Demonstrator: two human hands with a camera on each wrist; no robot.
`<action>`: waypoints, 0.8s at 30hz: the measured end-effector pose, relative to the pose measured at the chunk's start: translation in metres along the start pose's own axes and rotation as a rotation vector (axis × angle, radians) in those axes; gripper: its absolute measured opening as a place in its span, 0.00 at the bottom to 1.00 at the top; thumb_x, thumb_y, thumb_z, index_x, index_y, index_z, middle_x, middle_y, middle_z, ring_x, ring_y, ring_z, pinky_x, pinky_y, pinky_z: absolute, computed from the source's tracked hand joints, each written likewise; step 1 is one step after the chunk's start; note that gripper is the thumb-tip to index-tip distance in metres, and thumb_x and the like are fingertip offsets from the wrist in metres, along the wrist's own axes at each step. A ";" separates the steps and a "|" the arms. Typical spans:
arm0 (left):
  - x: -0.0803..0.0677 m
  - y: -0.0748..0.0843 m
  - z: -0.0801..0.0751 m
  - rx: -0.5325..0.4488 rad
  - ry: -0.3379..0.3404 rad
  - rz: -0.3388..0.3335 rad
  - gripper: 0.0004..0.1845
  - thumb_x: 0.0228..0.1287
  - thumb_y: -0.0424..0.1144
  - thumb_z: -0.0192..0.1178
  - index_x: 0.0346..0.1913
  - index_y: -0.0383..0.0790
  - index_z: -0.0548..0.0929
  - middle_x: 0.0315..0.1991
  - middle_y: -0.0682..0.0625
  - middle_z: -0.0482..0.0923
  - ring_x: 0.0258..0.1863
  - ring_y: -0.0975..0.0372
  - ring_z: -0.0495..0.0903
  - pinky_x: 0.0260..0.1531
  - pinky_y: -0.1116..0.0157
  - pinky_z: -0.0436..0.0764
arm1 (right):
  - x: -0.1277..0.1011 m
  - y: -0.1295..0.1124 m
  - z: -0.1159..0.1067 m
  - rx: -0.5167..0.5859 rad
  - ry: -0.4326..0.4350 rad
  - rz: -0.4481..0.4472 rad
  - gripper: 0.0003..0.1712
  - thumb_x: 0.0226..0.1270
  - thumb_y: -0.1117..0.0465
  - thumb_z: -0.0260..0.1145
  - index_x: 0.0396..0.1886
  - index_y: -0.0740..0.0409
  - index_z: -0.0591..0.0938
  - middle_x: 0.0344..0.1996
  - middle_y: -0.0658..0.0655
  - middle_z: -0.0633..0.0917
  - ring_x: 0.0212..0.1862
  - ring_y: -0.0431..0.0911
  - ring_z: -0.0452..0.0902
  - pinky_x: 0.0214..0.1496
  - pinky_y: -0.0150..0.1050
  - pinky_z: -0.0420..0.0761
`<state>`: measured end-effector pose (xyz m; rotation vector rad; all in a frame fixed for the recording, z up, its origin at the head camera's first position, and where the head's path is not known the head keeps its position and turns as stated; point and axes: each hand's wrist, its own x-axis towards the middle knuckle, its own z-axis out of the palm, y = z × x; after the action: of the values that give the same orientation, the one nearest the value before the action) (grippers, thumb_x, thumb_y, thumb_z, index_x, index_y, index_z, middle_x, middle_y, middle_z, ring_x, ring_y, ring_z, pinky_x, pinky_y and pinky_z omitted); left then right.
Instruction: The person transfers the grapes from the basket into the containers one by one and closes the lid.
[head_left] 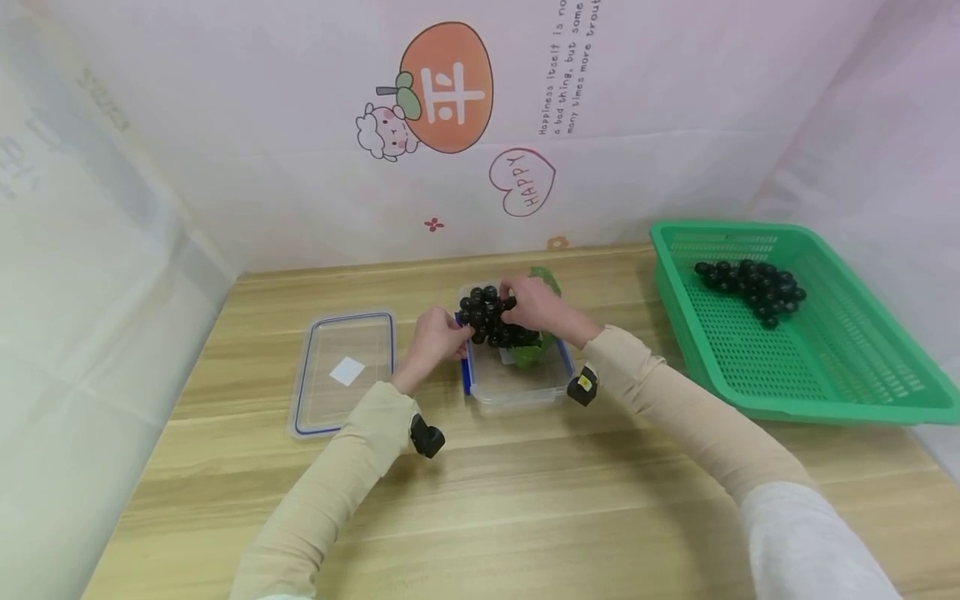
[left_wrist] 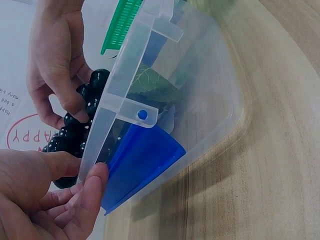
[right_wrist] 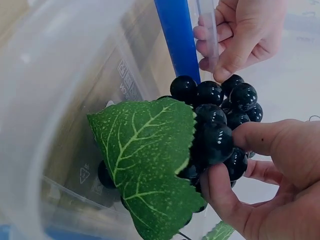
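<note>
A bunch of dark, glossy grapes point(head_left: 486, 315) with green leaves point(right_wrist: 150, 160) lies partly over the far left rim of a clear plastic food box point(head_left: 517, 385). My right hand point(head_left: 531, 302) grips the bunch from above, its thumb and fingers around several grapes in the right wrist view. My left hand point(head_left: 438, 335) pinches the box's left rim, thumb on the inner side and fingers outside, beside the blue side latch point(left_wrist: 142, 165). One leaf hangs down inside the box in the right wrist view.
Left of the box, a clear lid point(head_left: 345, 371) with a blue seal and a white label lies flat on the wooden table point(head_left: 480, 517). To the right stands a green basket point(head_left: 690, 333) holding another bunch of dark grapes point(head_left: 757, 287). A printed cloth point(head_left: 300, 200) hangs behind.
</note>
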<state>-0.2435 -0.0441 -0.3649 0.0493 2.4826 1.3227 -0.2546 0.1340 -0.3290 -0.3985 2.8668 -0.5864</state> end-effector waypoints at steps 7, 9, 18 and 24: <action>-0.002 -0.001 -0.001 -0.006 0.007 0.015 0.10 0.62 0.33 0.61 0.28 0.28 0.83 0.18 0.44 0.82 0.15 0.64 0.80 0.33 0.61 0.87 | 0.001 -0.005 0.002 -0.019 0.066 -0.026 0.16 0.59 0.63 0.65 0.46 0.62 0.77 0.45 0.63 0.82 0.32 0.48 0.71 0.33 0.37 0.74; -0.002 -0.001 -0.001 0.004 0.012 0.022 0.10 0.62 0.34 0.61 0.29 0.28 0.83 0.19 0.44 0.82 0.15 0.65 0.80 0.30 0.63 0.87 | 0.000 -0.006 0.003 -0.023 0.102 -0.032 0.16 0.59 0.63 0.66 0.46 0.62 0.77 0.47 0.62 0.82 0.36 0.50 0.73 0.38 0.40 0.77; -0.005 -0.001 -0.001 0.029 0.026 0.037 0.10 0.63 0.33 0.60 0.29 0.27 0.84 0.20 0.43 0.83 0.14 0.65 0.79 0.33 0.60 0.87 | -0.006 -0.009 -0.006 0.081 0.210 -0.048 0.17 0.59 0.64 0.66 0.48 0.64 0.77 0.49 0.63 0.81 0.42 0.52 0.75 0.49 0.46 0.79; -0.006 -0.002 0.000 0.042 0.051 0.076 0.11 0.63 0.33 0.59 0.26 0.27 0.83 0.17 0.45 0.81 0.15 0.62 0.81 0.29 0.63 0.87 | -0.007 -0.014 -0.012 0.153 0.260 -0.046 0.16 0.59 0.63 0.66 0.46 0.62 0.77 0.27 0.57 0.78 0.27 0.46 0.69 0.29 0.36 0.71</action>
<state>-0.2376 -0.0461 -0.3652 0.1216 2.5747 1.3177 -0.2472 0.1276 -0.3116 -0.3905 3.0333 -0.9228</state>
